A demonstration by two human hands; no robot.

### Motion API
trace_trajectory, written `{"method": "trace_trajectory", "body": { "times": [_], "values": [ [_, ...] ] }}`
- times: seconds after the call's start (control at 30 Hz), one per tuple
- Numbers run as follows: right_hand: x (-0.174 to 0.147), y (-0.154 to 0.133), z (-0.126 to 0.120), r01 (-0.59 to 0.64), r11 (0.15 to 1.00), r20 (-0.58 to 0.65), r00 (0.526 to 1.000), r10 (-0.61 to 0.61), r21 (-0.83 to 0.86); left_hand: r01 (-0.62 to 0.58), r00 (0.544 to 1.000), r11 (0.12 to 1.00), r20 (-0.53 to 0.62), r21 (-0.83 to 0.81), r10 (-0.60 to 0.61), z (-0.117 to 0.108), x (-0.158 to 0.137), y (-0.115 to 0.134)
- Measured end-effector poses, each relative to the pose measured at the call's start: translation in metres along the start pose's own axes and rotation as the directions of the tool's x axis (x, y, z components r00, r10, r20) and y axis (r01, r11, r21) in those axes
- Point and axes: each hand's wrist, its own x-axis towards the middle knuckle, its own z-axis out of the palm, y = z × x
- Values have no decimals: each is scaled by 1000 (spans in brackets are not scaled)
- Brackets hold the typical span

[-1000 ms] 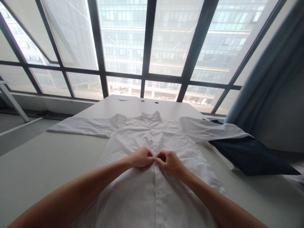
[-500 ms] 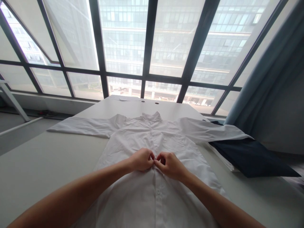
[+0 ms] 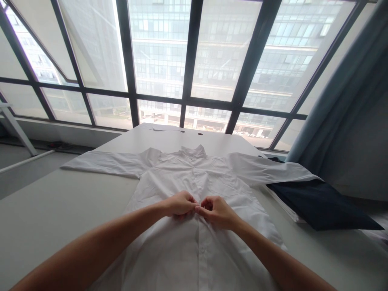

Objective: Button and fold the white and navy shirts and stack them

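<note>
A white long-sleeved shirt (image 3: pixel 169 246) lies spread face up, its collar toward the window and both sleeves stretched out sideways. Midway down its front placket, my left hand (image 3: pixel 181 203) pinches the fabric from the left. My right hand (image 3: pixel 217 212) pinches the same spot from the right, thumb and index finger closed. The fingertips of both hands meet at the placket. Any button between them is hidden by the fingers. Lower down, a small button (image 3: pixel 202 250) shows on the placket.
The shirt rests on a light table (image 3: pixel 36 218). Right of it, dark navy folded cloth (image 3: pixel 321 206) lies over white cloth, partly under the right sleeve. Behind stand large framed windows (image 3: pixel 160 52) and a blue-grey curtain (image 3: pixel 336 97). A white metal frame (image 3: pixel 20 129) stands at left.
My left fingers have closed and stretched slightly toward the right hand at the placket. Both hands stay at the same spot, and the shirt lies as before.
</note>
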Motion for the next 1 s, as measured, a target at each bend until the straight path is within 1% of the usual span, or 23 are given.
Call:
{"method": "trace_trajectory", "body": {
  "times": [0.1,0.2,0.3,0.37,0.43,0.53,0.6,0.73,0.8,1.0],
  "values": [
    [2,4,0,-122,976,92,990,107,178,-17,1000,998,16,-55,18,-1,-2,3],
    [2,2,1,-238,906,136,970,202,349,3,1000,998,-6,-61,-3,0,-2,3],
    [1,-1,0,-291,835,145,957,252,467,29,999,998,-33,-62,-31,2,0,1],
    [0,-2,1,-291,807,150,957,249,514,29,999,998,-43,-53,-31,2,1,0],
    [-1,-2,2,-264,807,143,965,222,529,29,998,998,-51,-56,-32,3,2,0],
    [-2,-2,4,-215,835,112,977,183,507,39,997,995,-66,-86,-45,4,1,2],
    [-3,-2,5,-200,837,106,980,169,509,35,996,995,-83,-96,-44,4,2,2],
    [-2,-2,4,-234,755,169,972,164,612,8,995,996,-95,-91,-17,4,3,-1],
    [-1,-2,3,-254,732,180,967,180,632,8,996,996,-89,-90,-16,3,4,-2],
    [1,-2,5,-247,784,140,969,204,570,0,996,992,-91,-127,-12,4,3,0]
  ]
}}
